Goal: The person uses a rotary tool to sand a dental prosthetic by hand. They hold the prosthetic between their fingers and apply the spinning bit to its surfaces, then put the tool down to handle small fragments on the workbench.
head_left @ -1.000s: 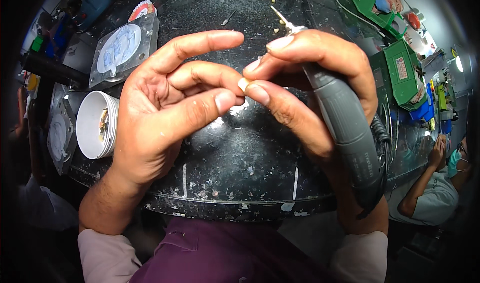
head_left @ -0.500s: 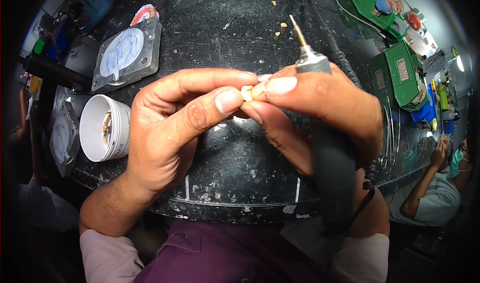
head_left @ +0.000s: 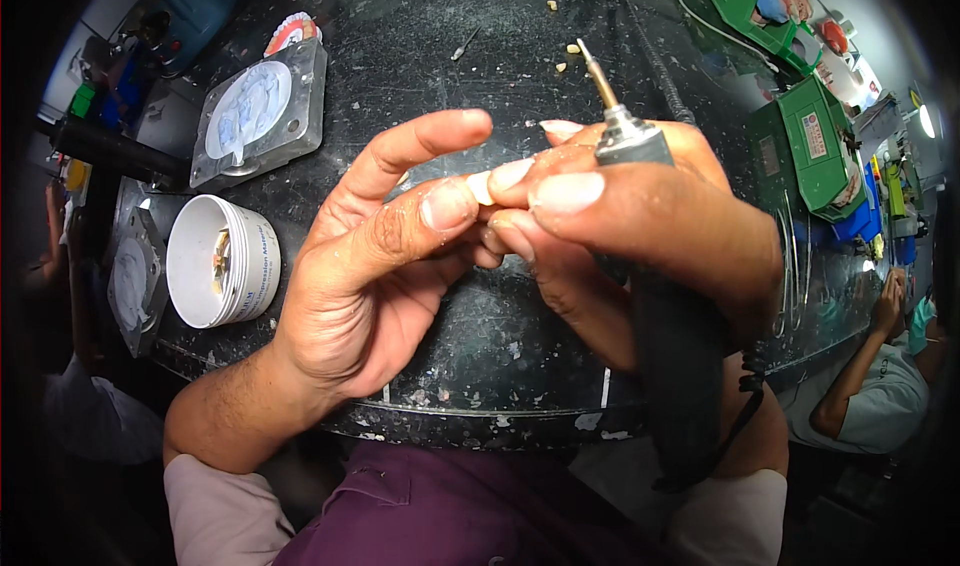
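A small cream tooth-like piece [head_left: 479, 188] is pinched at the tips of my left hand [head_left: 365, 266], its index finger raised. My right hand [head_left: 650, 221] grips a dark rotary handpiece [head_left: 680, 376], whose thin brass-coloured tip [head_left: 600, 78] points up and away from the piece, while its fingertips also touch that piece. To the left stand a white tub [head_left: 195, 266] with small items inside and a metal flask [head_left: 302, 131] filled with pale stone. A few cream bits [head_left: 560, 67] and a small slim tool [head_left: 462, 48] lie on the black bench [head_left: 450, 116] beyond my hands.
At right are green bins [head_left: 800, 146], blue bins, metal instruments and a coiled cord. A red-and-white dental cast [head_left: 292, 31], a second flask [head_left: 135, 276] and a dark machine [head_left: 185, 16] are at left. A masked co-worker [head_left: 860, 386] sits at right; another person is at far left.
Both hands have moved nearer me and slightly right, the right fingers turning over with the handpiece upright. My left index finger came down on the piece, then lifted again.
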{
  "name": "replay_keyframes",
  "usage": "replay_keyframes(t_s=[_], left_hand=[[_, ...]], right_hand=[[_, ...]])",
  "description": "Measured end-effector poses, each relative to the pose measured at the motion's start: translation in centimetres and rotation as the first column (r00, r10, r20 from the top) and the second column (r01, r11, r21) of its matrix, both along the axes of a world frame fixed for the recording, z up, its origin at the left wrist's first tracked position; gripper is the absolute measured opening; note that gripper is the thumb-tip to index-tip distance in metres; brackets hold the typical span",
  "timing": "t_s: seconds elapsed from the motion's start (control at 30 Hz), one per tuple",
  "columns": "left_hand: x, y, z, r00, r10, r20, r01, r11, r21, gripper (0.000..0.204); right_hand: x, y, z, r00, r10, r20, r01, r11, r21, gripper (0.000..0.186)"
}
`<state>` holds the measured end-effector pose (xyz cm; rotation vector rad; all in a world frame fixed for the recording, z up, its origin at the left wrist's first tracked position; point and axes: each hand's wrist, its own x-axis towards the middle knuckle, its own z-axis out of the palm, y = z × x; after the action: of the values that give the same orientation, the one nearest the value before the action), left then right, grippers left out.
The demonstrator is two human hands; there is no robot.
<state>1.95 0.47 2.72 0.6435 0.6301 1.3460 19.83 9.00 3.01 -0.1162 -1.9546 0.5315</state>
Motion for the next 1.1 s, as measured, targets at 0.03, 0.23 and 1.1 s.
replay_keyframes(t_s=[0.03, 0.23, 1.1], left_hand=[[0.0, 0.0, -0.1, 1.000, -0.001, 0.001, 0.001, 1.000, -0.001, 0.052], [0.0, -0.2, 0.1, 1.000, -0.021, 0.005, 0.022, 0.994, -0.107, 0.052], [1.6, 15.6, 1.2, -0.255, 0.281, -0.925, 0.017, 0.958, 0.286, 0.016]], right_hand=[[0.1, 0.0, 0.2, 1.000, -0.001, 0.001, 0.001, 1.000, -0.001, 0.034], [0.3, -0.4, 0.5, 0.994, -0.085, 0.069, 0.083, 0.996, 0.030, 0.032], [5.3, 9.3, -2.2, 0.801, -0.595, 0.063, 0.544, 0.681, -0.490, 0.014]])
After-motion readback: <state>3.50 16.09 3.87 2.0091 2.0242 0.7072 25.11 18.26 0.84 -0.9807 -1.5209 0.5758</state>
